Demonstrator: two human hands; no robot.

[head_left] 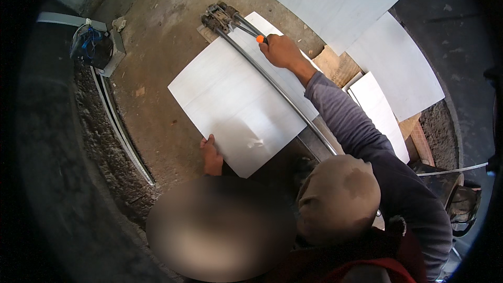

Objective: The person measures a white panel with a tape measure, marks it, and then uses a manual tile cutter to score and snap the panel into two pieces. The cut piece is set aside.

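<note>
A large white tile lies under the two steel rails of a manual tile cutter. My right hand is closed around the cutter's handle, whose orange end shows beside my thumb. This grip is near the far end of the rails, by the cutter's dirty metal end block. At the tile's near left edge, my left hand holds the rim, thumb up; its lower fingers are partly hidden. The near end of the cutter runs behind my bent knee.
More white tiles lean or lie at the far right, with cardboard between them. A metal channel strip runs along rough ground on the left, near a dark bundle with blue wires. A dark bucket-like container stands at right.
</note>
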